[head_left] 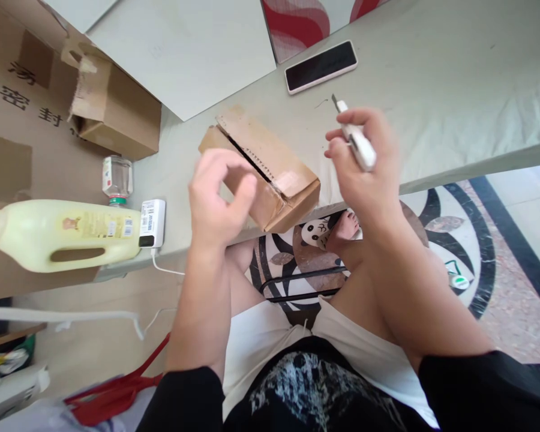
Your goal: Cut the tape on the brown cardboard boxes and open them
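Note:
A small brown cardboard box (pixel 292 162) lies on the cloth-covered table (pixel 432 90) in front of me, with a dark slit running between its top flaps. Over its left side hovers my left hand (pixel 220 195), fingers curved and thumb apart, holding nothing; whether it touches the box I cannot tell. To the right of the box, my right hand (pixel 364 159) grips a white utility knife (pixel 359 144). The knife's short blade is out and points up and away from me.
A dark-screened phone (pixel 321 66) rests behind the box. On the left are an open cardboard box (pixel 121 108), a clear bottle (pixel 117 177), a pale yellow jug (pixel 72 234) and a white power bank (pixel 152 223) with a cable. A white panel (pixel 184 48) lies at the back.

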{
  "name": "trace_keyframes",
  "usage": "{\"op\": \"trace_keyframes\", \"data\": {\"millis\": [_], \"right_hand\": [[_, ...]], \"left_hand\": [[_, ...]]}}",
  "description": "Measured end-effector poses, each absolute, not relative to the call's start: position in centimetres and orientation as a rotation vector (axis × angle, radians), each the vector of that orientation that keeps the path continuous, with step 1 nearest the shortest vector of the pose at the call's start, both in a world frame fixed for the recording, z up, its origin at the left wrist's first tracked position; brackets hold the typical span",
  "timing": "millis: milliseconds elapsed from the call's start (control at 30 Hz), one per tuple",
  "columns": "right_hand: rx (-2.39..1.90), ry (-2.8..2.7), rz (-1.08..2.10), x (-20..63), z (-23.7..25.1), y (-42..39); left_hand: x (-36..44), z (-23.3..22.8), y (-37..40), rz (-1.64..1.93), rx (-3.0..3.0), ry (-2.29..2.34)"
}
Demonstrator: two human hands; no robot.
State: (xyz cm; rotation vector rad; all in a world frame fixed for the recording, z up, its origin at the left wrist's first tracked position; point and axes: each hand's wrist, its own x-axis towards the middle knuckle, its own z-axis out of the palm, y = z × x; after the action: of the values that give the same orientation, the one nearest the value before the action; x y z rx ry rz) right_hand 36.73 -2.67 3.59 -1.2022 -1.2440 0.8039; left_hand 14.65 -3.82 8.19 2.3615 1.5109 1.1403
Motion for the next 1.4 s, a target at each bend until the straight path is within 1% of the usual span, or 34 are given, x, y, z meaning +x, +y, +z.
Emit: {"op": "trace_keyframes", "data": {"millis": [100, 200, 400, 567, 700, 800, 900, 1000, 1267, 1400], "right_hand": [[-1.457, -1.414, 0.98, 36.7, 2.8, -2.2], [-1.625, -1.448, 1.128, 36.3, 2.7, -2.0], [-1.71, -1.469, 1.196, 36.1, 3.2, -1.7], [-1.581, -1.468, 1.214, 35.9, 2.2, -1.2], [-1.432, -1.409, 1.093, 35.7, 0.7, -0.9], [-1.149, -1.484, 1.023, 35.9, 0.8, -1.2], [-0.832, -1.686, 0.979, 35.7, 1.9, -2.0], [-0.653, -1.833, 0.916, 34.9, 2.5, -2.7], [-0.67, -1.846, 0.872, 33.4, 1.5, -2.7], [-0.711, -1.822, 0.862, 33.4, 1.8, -2.8]], "left_hand": [[15.7, 8.2, -6.8, 0.843, 2.418, 1.51], [15.9, 7.5, -7.8, 0.671, 2.439, 1.602], [14.4, 6.6, -7.8, 0.725, 2.459, 1.568], [12.4, 5.0, -7.9, 0.894, 2.474, 1.501], [12.2, 3.9, -7.9, 1.099, 2.507, 1.471], [12.6, 3.7, -7.8, 1.193, 2.485, 1.52], [13.0, 3.8, -7.8, 1.261, 2.469, 1.642], [13.4, 4.0, -7.7, 1.316, 2.485, 1.681], [14.1, 4.6, -7.4, 1.444, 2.415, 1.456], [14.0, 4.7, -7.2, 1.412, 2.468, 1.531]]}}
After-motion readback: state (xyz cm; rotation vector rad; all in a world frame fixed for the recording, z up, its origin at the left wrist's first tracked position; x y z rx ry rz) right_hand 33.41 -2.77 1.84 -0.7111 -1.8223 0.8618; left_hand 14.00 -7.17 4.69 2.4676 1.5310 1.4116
